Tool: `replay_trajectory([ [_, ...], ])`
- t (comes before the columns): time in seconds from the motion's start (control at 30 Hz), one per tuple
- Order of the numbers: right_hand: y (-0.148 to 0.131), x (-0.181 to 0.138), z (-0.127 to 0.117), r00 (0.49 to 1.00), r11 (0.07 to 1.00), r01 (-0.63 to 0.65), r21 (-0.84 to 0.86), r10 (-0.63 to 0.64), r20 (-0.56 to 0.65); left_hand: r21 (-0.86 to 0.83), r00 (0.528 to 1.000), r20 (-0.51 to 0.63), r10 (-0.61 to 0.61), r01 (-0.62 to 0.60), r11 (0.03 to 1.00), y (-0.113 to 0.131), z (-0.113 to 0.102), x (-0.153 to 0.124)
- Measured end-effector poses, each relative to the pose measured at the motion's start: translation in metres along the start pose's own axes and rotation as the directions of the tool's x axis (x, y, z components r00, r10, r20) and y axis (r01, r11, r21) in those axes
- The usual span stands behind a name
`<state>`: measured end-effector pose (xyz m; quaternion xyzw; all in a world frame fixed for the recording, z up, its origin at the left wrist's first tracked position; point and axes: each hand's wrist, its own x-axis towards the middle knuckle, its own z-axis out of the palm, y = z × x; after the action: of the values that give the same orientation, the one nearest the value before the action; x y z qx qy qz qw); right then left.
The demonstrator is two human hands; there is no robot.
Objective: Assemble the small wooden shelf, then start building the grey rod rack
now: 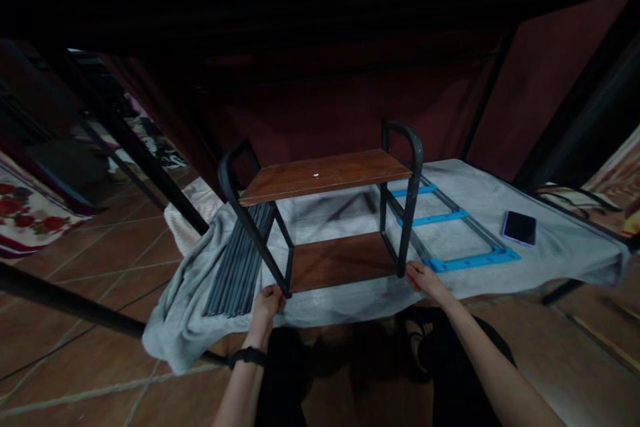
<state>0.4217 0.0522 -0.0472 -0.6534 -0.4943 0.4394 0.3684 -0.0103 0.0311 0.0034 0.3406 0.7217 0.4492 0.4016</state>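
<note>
Your left hand (269, 301) is curled closed on the shelf (327, 175) at its near left foot; your right hand (420, 277) pinches the near right foot. The shelf stands upright between them, near the front edge of the grey cloth (340, 305). Rods (235, 273) lie just left, a blue rack (470, 261) just right, a phone (519, 228) beyond.
</note>
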Motion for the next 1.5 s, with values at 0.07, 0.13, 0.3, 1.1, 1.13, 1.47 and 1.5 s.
replay_trajectory([
  [0.07,-0.001,0.000,-0.001,1.000,1.000,-0.018,0.011,0.018,0.011,-0.024,1.000,-0.014,-0.005,0.005,1.000,-0.003,0.001,0.002],
  [0.13,-0.003,0.000,-0.003,0.999,0.999,-0.042,0.027,0.042,0.027,-0.049,1.000,-0.020,-0.013,0.012,0.999,-0.006,0.002,0.003],
  [0.3,-0.013,-0.004,-0.007,0.997,0.997,-0.058,0.050,0.056,0.046,-0.105,1.000,-0.024,-0.015,0.012,0.994,-0.011,0.003,0.004],
  [1.1,0.005,0.006,-0.004,0.999,0.998,-0.025,0.055,0.023,0.047,-0.077,1.000,-0.014,0.015,-0.016,0.997,-0.012,0.004,-0.003],
  [1.13,0.003,0.004,-0.004,0.999,0.999,-0.019,0.051,0.017,0.049,-0.059,1.000,-0.011,0.024,-0.024,0.998,-0.013,0.004,-0.002],
  [1.47,-0.029,-0.014,-0.006,0.998,0.998,-0.064,0.023,0.063,0.028,0.280,0.983,0.028,0.181,-0.181,0.943,-0.013,-0.001,-0.003],
  [1.5,-0.029,-0.014,-0.005,0.997,0.998,-0.066,0.019,0.065,0.028,0.322,0.980,0.033,0.194,-0.194,0.927,-0.012,-0.001,-0.004],
])
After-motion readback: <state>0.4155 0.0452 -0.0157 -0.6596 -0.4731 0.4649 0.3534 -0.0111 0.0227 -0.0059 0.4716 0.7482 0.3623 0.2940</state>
